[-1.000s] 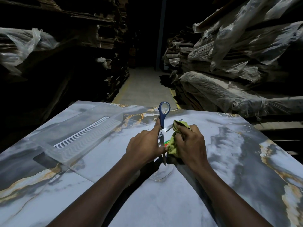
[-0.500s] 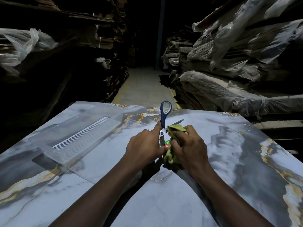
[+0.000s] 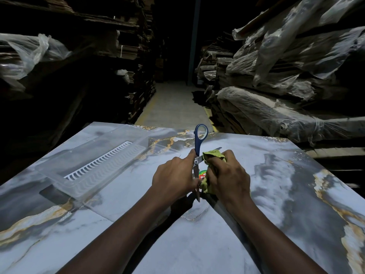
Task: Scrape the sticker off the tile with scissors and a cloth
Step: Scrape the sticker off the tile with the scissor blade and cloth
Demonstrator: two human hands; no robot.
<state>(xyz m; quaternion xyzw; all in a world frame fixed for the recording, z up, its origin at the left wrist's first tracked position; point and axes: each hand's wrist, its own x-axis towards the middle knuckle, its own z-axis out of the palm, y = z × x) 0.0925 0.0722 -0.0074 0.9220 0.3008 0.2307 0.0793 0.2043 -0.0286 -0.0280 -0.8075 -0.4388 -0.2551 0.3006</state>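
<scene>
A glossy grey marble tile (image 3: pixel 276 194) with gold veins fills the lower view. At its middle, a small red and green sticker (image 3: pixel 202 174) shows between my two hands. My left hand (image 3: pixel 173 178) is closed on blue-handled scissors (image 3: pixel 199 143), spread apart, one handle loop sticking up and one blade pointing down toward me past the sticker. My right hand (image 3: pixel 229 175) grips a crumpled yellow-green cloth (image 3: pixel 214 155) pressed right beside the sticker. The other blade pokes out behind the cloth.
A clear plastic container (image 3: pixel 94 165) with a white slotted insert lies on the tile's left part. Beyond the tile's far edge, a concrete aisle (image 3: pixel 173 107) runs between dark stacked shelves on the left and plastic-wrapped stacks (image 3: pixel 276 91) on the right.
My right hand with the cloth has slid slightly toward me and left, rubbing over the sticker. The scissors stay in nearly the same place in my left hand.
</scene>
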